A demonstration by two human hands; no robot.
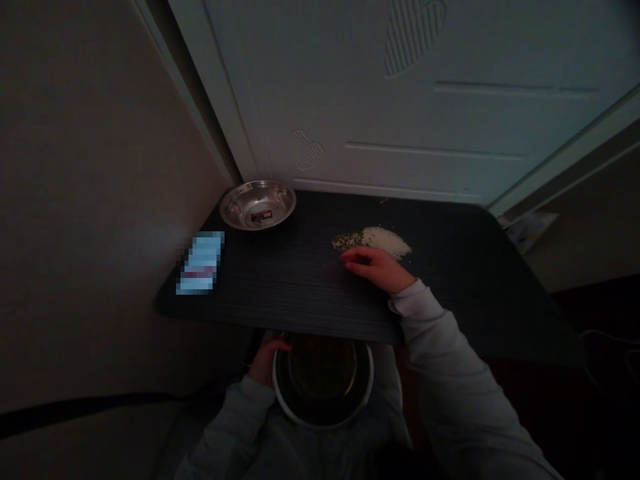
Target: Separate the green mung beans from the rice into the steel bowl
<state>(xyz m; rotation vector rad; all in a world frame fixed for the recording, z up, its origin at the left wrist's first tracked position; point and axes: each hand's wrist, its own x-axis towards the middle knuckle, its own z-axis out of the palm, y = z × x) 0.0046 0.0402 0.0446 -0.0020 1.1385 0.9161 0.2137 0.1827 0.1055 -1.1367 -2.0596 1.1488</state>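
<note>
On the dark table lies a pile of white grains that look like rice (386,241). Smaller dark greenish grains (354,240) are mixed in at its left end. My right hand (373,265) is just in front of the pile, thumb and fingertips drawn together in a pinch. Whatever is between the fingertips, if anything, is too small to make out. Below the table's front edge, my left hand (267,361) grips the left rim of a round bowl (371,380) in my lap. The bowl's inside is dark, so its contents are unclear.
A shiny metal bowl (235,212) with a label inside stands at the table's back left. A pixelated bright rectangle (201,263) lies near the left edge. Behind the dark table (280,287) rises a white panel with heart reliefs (307,152). A wall closes the left side.
</note>
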